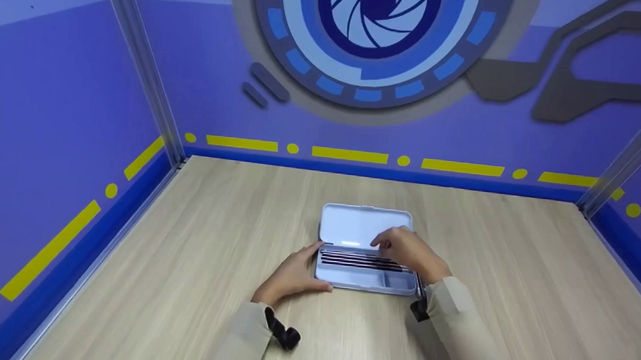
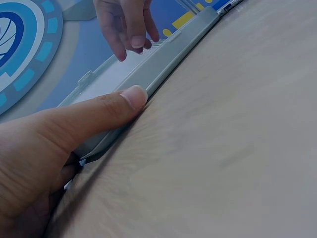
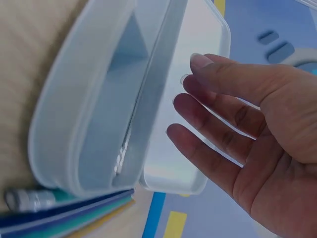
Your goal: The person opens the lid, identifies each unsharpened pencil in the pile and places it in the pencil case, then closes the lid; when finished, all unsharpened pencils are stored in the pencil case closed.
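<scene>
A white pencil case [image 1: 348,277] lies on the table with its lid [image 1: 351,224] folded back. Several slim dark pencils [image 1: 357,260] lie lengthwise in the long compartment by the hinge. My left hand [image 1: 292,276] grips the case's left end, its thumb [image 2: 106,111] along the front wall and its fingers towards the back corner. Over the right part of the case hovers my right hand [image 1: 406,251], fingers loosely bent and nothing between them. In the right wrist view that hand [image 3: 247,129] overlaps the white lid, above bare compartments.
Blue, green and yellow stick-like pieces [image 3: 74,213] lie by the case's end in the right wrist view. The wooden table [image 1: 243,209] meets a blue back wall [image 1: 211,88] and side walls with metal corner posts [image 1: 147,69].
</scene>
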Demonstrator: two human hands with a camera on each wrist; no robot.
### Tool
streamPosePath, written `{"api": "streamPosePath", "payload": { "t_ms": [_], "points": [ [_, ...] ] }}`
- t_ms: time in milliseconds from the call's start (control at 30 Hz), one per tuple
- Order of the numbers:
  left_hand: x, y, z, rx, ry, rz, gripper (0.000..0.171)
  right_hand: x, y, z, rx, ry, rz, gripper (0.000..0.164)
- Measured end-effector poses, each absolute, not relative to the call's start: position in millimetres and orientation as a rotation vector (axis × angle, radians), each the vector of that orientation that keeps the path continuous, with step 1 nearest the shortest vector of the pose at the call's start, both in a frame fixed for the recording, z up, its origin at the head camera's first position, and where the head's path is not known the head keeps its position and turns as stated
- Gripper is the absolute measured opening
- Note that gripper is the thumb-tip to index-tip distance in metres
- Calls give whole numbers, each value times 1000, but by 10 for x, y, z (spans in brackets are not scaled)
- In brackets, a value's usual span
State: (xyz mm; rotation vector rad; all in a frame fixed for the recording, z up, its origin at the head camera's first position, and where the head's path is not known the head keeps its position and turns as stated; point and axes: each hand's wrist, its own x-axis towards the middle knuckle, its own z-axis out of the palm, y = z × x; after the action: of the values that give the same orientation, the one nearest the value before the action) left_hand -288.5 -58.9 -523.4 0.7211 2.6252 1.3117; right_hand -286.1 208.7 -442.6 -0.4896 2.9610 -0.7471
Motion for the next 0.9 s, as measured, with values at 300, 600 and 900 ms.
{"api": "streamPosePath", "payload": {
  "t_ms": [300,600,900],
  "points": [
    [-2927,-586,-5213,734,2617,1323,106,-2871,2361,-4373,-467,2984,-782,22],
    [-2966,-553,-5195,732,2631,1313,107,-2851,2682,-4388,-403,3022,-869,22],
    [-2901,-563,-5241,728,2644,1312,106,-2748,2885,-4544,-278,3009,-989,23]
  ]
}}
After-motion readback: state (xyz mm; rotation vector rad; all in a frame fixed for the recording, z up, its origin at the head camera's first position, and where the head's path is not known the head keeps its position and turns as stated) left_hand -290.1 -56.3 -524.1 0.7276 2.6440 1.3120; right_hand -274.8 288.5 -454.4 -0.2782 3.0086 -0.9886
